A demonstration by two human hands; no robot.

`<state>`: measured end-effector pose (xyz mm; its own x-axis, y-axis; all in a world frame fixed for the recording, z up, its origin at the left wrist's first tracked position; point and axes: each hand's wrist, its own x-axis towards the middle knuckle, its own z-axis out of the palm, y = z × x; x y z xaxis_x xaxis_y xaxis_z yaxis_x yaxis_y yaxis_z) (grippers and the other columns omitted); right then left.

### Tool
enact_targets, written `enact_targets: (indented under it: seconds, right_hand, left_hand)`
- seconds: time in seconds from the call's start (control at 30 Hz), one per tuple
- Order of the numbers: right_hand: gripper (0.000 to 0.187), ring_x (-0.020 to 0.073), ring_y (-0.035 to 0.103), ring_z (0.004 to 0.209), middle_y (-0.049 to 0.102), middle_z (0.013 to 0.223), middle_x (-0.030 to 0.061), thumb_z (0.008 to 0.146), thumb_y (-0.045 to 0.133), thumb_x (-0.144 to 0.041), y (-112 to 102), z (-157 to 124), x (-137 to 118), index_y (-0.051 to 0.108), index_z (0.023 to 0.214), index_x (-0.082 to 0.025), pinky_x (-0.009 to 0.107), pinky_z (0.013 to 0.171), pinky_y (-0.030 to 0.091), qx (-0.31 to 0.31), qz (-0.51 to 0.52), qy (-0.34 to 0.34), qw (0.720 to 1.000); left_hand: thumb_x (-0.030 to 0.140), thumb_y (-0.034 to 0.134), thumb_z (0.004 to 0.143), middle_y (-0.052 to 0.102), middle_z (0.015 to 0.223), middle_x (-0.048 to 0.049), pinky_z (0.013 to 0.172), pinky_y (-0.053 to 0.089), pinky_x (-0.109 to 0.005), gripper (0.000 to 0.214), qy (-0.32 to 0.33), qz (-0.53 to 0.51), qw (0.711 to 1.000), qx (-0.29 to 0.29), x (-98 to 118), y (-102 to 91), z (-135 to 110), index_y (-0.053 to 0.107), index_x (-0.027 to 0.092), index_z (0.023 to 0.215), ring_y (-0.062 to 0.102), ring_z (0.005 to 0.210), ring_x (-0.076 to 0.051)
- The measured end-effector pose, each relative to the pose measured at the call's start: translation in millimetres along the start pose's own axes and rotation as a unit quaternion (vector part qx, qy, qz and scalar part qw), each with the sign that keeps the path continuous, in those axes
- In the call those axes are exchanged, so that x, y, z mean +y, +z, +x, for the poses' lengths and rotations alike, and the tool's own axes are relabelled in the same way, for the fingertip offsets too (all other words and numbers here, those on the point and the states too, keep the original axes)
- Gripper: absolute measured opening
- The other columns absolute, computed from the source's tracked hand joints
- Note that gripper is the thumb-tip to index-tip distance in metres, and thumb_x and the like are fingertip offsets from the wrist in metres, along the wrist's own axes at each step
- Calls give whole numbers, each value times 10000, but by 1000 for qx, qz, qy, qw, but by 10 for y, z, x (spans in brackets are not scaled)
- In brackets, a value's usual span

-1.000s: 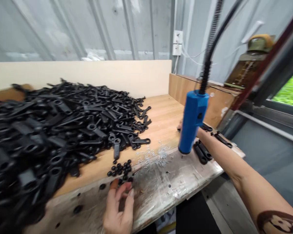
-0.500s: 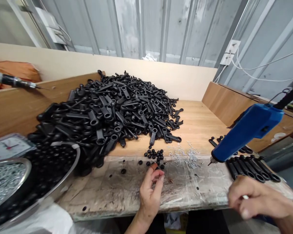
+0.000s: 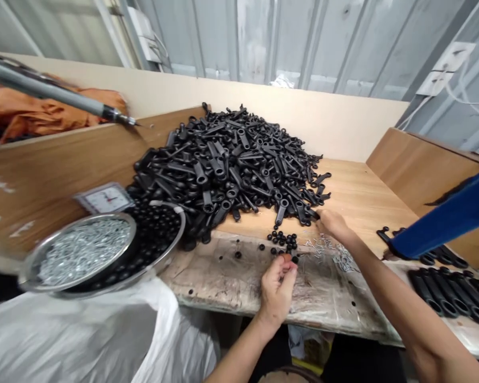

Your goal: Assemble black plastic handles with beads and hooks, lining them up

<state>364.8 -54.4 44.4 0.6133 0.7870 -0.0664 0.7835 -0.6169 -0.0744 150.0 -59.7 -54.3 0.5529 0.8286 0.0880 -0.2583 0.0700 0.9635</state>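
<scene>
My right hand (image 3: 333, 224) reaches across the bench to the near right edge of a heap of black crank arms (image 3: 239, 165). Its fingers close on the end of one black crank arm (image 3: 310, 214), and the fingertips are partly hidden. My left hand (image 3: 276, 290), an orange wrap on one finger, hovers low over the bench front with thumb and fingers pinched. A small black cap (image 3: 295, 259) shows at those fingertips; whether it is held or lies behind them I cannot tell. Just beyond lie loose black caps (image 3: 281, 238) and scattered silver screws (image 3: 345, 259).
A bowl of screws (image 3: 83, 250) sits over a larger basin of black caps (image 3: 154, 229) at left, beside a small clock (image 3: 106, 199). A blue electric screwdriver (image 3: 447, 218) hangs at right above a row of crank arms (image 3: 449, 295). Another driver (image 3: 104, 109) juts in from upper left.
My right hand has gone from the front right, near the row of crank arms, to the heap's edge and taken hold of a crank arm. The view has swung left; my left hand keeps its pinch.
</scene>
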Motion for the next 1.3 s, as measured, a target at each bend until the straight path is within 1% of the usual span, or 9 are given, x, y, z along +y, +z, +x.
enact_targets:
  seconds: [0.1, 0.3, 0.43, 0.57, 0.77, 0.83, 0.93, 1.03, 1.3]
  right_hand:
    - [235, 227, 602, 821, 658, 892, 94, 797, 492, -198, -28, -420, -207, 604, 999, -153, 272, 672, 419, 10, 78, -113, 991]
    - [162, 147, 591, 752, 645, 874, 24, 838, 491, -248, -22, -1148, -946, 610, 927, -185, 223, 666, 428, -101, 322, -428, 838]
    - [176, 161, 594, 785, 650, 852, 38, 834, 483, -232, 161, -871, -1254, 621, 928, -176, 230, 679, 412, -45, 273, -387, 880]
    - [196, 232, 603, 830, 659, 872, 103, 762, 539, -219, 448, -580, -1576, 643, 916, -159, 278, 685, 407, -83, 125, -334, 931]
    - [151, 192, 609, 759, 657, 768, 64, 756, 534, -184, 467, -682, -1603, 659, 830, -143, 267, 668, 439, -116, 200, -345, 910]
    - [177, 138, 585, 611, 620, 652, 9, 769, 543, -231, 392, -853, -1394, 641, 892, -151, 232, 569, 453, -166, 369, -321, 856]
    - [239, 107, 541, 502, 580, 573, -14, 736, 610, -279, 330, -1218, -1041, 633, 932, -143, 209, 458, 453, -209, 661, -225, 684]
    - [244, 97, 558, 510, 628, 642, 23, 699, 669, -276, 356, -1591, -784, 663, 906, -146, 197, 446, 471, -169, 785, -164, 573]
    - [173, 102, 563, 442, 611, 583, 20, 696, 679, -240, 463, -1987, -424, 685, 834, -137, 168, 343, 455, -69, 873, -87, 474]
  left_hand:
    - [355, 601, 733, 618, 949, -97, 799, 479, -306, 419, 3, -57, 998, 2, 131, 23, -28, 518, 134, 1079, 593, 868, -184]
    - [357, 511, 787, 574, 1115, -102, 882, 441, -333, 397, -14, -203, 973, 109, 474, -243, -166, 460, 161, 1129, 542, 1048, -215]
    - [269, 569, 753, 623, 830, -42, 611, 471, -238, 342, 15, -142, 958, 249, 654, -740, -260, 477, 147, 1060, 605, 740, -145]
    - [286, 576, 757, 560, 569, 31, 467, 388, -206, 357, -1, 10, 973, 231, 701, -1095, -392, 500, 134, 1071, 491, 456, -90]
    - [293, 541, 760, 627, 783, -48, 672, 454, -251, 207, 16, 179, 965, 192, 566, -1061, -475, 613, 129, 863, 582, 684, -140]
    - [299, 508, 788, 605, 700, -10, 636, 454, -245, 283, 14, 197, 966, 164, 559, -948, -461, 576, 144, 1014, 568, 630, -130]
    - [275, 467, 811, 567, 636, 22, 581, 437, -224, 278, 28, 229, 968, 95, 611, -700, -451, 559, 159, 1047, 538, 570, -114]
    - [200, 447, 802, 597, 706, 20, 664, 437, -216, 228, 72, 256, 964, 19, 676, -407, -481, 572, 179, 991, 563, 673, -115]
    - [127, 407, 755, 668, 859, -24, 733, 454, -241, 345, 110, 364, 924, -46, 616, 67, -596, 543, 171, 1069, 618, 793, -141]
